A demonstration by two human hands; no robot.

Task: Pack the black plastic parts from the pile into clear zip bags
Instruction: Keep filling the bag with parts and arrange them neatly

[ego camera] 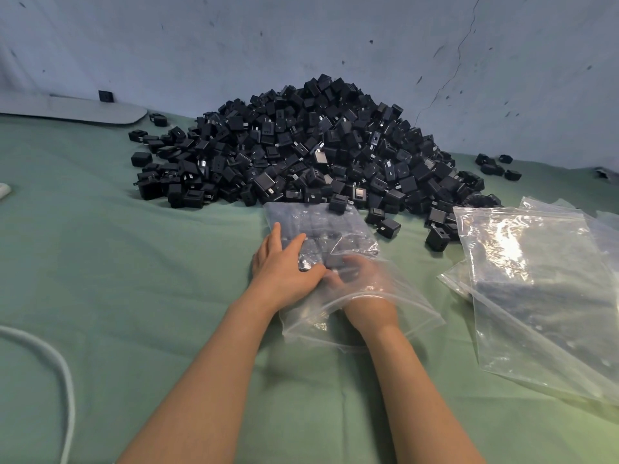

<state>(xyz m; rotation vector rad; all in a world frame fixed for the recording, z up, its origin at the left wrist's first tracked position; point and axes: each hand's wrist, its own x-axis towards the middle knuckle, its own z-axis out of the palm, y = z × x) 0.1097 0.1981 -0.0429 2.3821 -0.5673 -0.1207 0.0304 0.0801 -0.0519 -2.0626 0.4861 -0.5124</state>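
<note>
The bag (407, 298) is being held flat on the desk (134, 262), just in front of the pile (301, 145), by the left grip (284, 266), whose fingers are lying straight and pressing on top. The right grip (355, 279) is being worked inside through the mouth. It is blurred behind plastic, so whether it is clamped on a part cannot be told. The parts (321, 229) inside are being lined in rows at the far end. Each new one is best being seated flush against them, the mouth being held wide, not creased, for sealing.
</note>
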